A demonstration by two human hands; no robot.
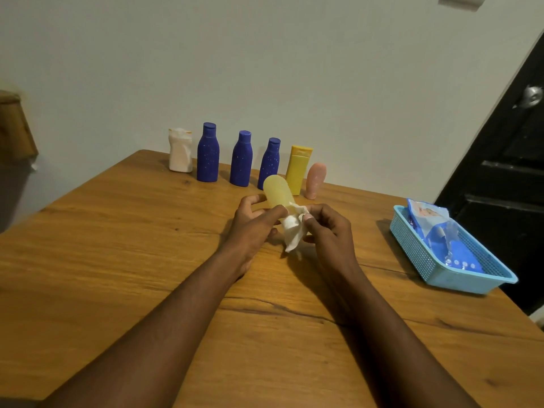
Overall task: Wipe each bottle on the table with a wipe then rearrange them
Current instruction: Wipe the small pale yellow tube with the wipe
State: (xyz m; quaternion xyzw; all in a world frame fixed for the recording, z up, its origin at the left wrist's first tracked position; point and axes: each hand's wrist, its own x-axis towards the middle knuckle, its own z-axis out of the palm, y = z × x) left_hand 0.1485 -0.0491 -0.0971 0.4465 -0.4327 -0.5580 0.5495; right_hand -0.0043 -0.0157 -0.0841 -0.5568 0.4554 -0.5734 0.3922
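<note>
At mid-frame the left hand [253, 228], fingers curled, grips a pale yellow translucent bottle [276, 192]; the right hand [329, 231] pinches a crumpled white wipe [293, 232] against it.

A home room: wooden table [117, 260], plain wall [265, 69], dark panelled door [506, 172].

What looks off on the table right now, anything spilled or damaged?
Only the white bottle, at the left end of the back row: its body looks dented and creased inward. No spill shows on the table.
</note>
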